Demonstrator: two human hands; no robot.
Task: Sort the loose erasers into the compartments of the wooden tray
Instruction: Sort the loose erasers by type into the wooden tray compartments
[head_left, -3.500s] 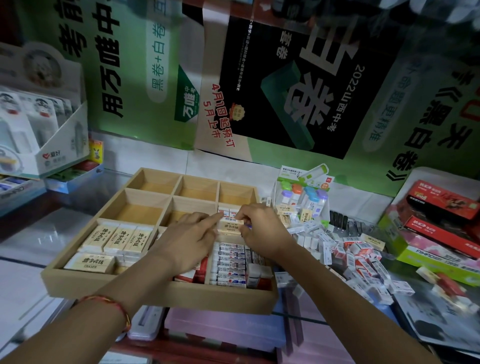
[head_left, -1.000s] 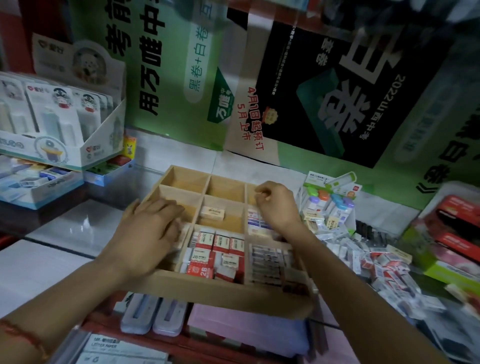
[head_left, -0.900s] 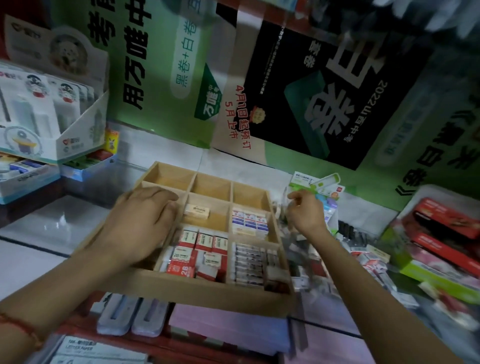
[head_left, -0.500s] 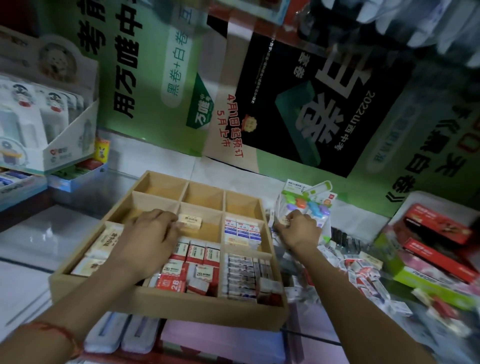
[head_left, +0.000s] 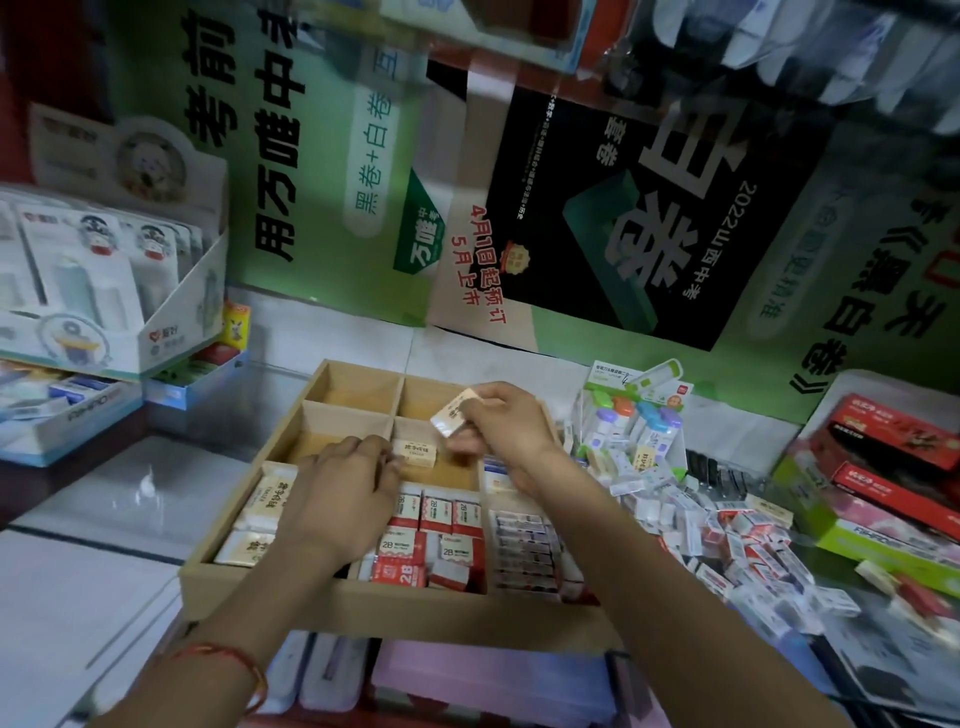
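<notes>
Rear wall: a green poster (head_left: 322, 156) and a black poster (head_left: 649, 234) overlap, both printed with Chinese characters. Left side: a white cardboard display box (head_left: 104, 291) holding carded items sits above a blue-and-white box (head_left: 67, 410), with a small yellow pack (head_left: 236, 325) just beside it. Right side: red boxes (head_left: 893, 431) lie above a green box (head_left: 878, 543). Front edge: a pink flat case (head_left: 483, 675).

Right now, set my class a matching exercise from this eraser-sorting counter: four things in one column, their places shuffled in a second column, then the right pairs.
Things
1. red-and-white 2B rectangular erasers
2. heap of small white and red wrapped erasers
3. tilted cream rectangular eraser
4. flat-lying cream rectangular eraser

Places
A. centre compartment of the light wooden tray
B. pinched in the right grip, above the tray
C. front middle compartment
D. on the shiny counter, right of the tray

Pairs: 1-C, 2-D, 3-B, 4-A
</notes>
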